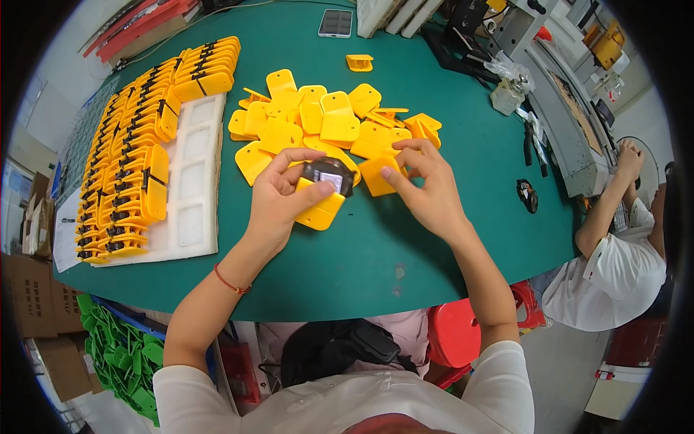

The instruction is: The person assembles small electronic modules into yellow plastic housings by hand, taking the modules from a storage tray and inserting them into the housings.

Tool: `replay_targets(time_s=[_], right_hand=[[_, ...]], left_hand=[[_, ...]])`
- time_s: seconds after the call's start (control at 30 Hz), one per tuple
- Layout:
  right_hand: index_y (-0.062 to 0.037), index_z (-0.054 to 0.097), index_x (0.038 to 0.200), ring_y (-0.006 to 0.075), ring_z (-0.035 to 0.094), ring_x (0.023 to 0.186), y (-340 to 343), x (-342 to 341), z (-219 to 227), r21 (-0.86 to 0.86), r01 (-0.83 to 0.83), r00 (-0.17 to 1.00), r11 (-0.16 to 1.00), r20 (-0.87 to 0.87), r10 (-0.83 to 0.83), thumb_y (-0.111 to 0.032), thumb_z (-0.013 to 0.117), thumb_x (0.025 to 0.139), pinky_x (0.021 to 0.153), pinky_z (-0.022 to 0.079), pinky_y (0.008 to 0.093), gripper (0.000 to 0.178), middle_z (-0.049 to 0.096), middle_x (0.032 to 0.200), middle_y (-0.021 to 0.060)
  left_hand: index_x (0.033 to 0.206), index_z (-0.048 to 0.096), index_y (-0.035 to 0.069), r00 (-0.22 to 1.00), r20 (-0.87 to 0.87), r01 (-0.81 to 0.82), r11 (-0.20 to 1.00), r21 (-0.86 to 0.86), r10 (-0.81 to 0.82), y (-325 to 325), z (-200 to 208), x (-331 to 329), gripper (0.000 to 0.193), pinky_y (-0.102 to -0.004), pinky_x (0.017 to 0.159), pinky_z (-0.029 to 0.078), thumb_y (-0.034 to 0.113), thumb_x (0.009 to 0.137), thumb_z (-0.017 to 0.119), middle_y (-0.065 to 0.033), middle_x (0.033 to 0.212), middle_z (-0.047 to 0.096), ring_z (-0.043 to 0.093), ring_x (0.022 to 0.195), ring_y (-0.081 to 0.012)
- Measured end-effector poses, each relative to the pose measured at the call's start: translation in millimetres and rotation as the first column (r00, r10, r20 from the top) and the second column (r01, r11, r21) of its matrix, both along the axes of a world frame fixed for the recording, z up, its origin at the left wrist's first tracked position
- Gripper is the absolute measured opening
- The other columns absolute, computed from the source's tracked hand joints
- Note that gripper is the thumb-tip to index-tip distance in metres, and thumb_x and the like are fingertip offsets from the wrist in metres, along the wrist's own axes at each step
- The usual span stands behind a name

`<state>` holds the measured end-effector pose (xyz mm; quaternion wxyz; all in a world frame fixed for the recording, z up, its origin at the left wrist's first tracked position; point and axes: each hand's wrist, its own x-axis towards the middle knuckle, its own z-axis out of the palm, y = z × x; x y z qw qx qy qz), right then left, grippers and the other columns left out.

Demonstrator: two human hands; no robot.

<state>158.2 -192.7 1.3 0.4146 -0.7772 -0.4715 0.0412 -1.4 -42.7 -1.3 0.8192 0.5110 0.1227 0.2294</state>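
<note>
My left hand (278,192) is closed on a yellow plastic plate (318,215) and a dark, shiny part (347,176) with a pale, bright face. The thumb lies across them, and how the two join is hidden. Just to the right, my right hand (426,184) pinches another yellow plate (377,178) between thumb and fingers. The two held plates are close together over the green table. Beyond both hands spreads a loose pile of yellow plates (338,119) with rounded corners, several of them with a small hole.
At left, rows of yellow plates with black parts (155,195) stand on a white foam tray (194,210). A lone yellow piece (359,63) and a phone (335,23) lie farther back. Pliers (536,141) and a black coil (527,195) lie right, near another person (614,267).
</note>
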Motion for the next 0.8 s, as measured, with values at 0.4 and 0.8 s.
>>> replay_targets(time_s=[0.4, 0.8], right_hand=[[0.0029, 0.061, 0.097, 0.0091, 0.057, 0.08, 0, 1, -2, 0.5, 0.007, 0.77, 0.866, -0.555, 0.314, 0.004, 0.065, 0.075, 0.074, 0.048, 0.0212, 0.022, 0.061, 0.09, 0.0049], [0.0007, 0.056, 0.107, 0.012, 0.055, 0.09, 5, -6, -10, 0.421, -0.204, 0.722, 0.884, -0.545, 0.426, -0.005, 0.066, 0.077, 0.082, 0.044, 0.0249, 0.032, 0.059, 0.098, 0.0062]], left_hand=[[0.102, 0.056, -0.001, 0.99, -0.141, 0.049, 0.874, 0.483, 0.022, -7, -8, 2, 0.042, -0.0193, 0.079, 0.045, 0.009, 0.067, 0.077, -0.0072, 0.094, 0.065, 0.059, 0.086, -0.0078], [0.101, 0.058, -0.001, 0.986, -0.12, 0.008, 0.68, 0.733, 0.118, -5, -1, 0, 0.04, -0.0233, 0.079, 0.047, 0.013, 0.068, 0.076, -0.0089, 0.094, 0.064, 0.061, 0.087, -0.0136]])
